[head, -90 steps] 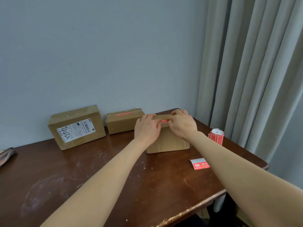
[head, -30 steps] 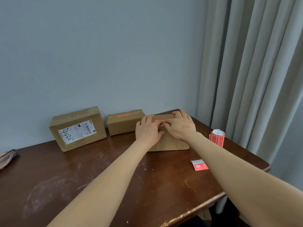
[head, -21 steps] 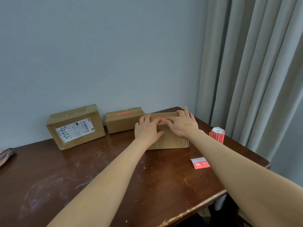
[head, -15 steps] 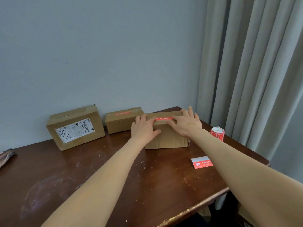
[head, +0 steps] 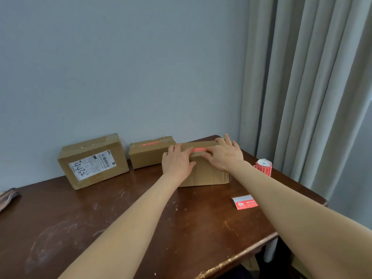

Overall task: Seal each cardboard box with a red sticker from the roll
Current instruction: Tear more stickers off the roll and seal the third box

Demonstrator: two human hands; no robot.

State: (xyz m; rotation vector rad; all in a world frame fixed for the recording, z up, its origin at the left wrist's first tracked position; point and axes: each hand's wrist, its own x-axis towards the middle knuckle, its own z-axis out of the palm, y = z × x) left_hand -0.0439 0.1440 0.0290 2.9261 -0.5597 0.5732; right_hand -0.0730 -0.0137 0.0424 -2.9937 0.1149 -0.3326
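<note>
Hands meet on the cardboard box [head: 203, 174] that stands near the far right corner of the surface [head: 120, 228]. The left hand [head: 177, 165] lies over the box's top front edge and the right hand [head: 224, 156] lies flat on the lid. The fingers [head: 228, 140] of both are straight and grip nothing, their tips pressing either end of the red sticker [head: 198, 149] on the lid. The roll [head: 262, 168] stands at the right edge, with a loose sticker piece [head: 244, 202] nearer the front. Along the far edge, the middle box [head: 150, 155] already wears a red strip, while the labelled box [head: 92, 161] shows no red. The box looks light and stiff-walled and would likely slide under a push, so steady it by its sides. The sticker seems thin and floppy, best lifted by a corner.
</note>
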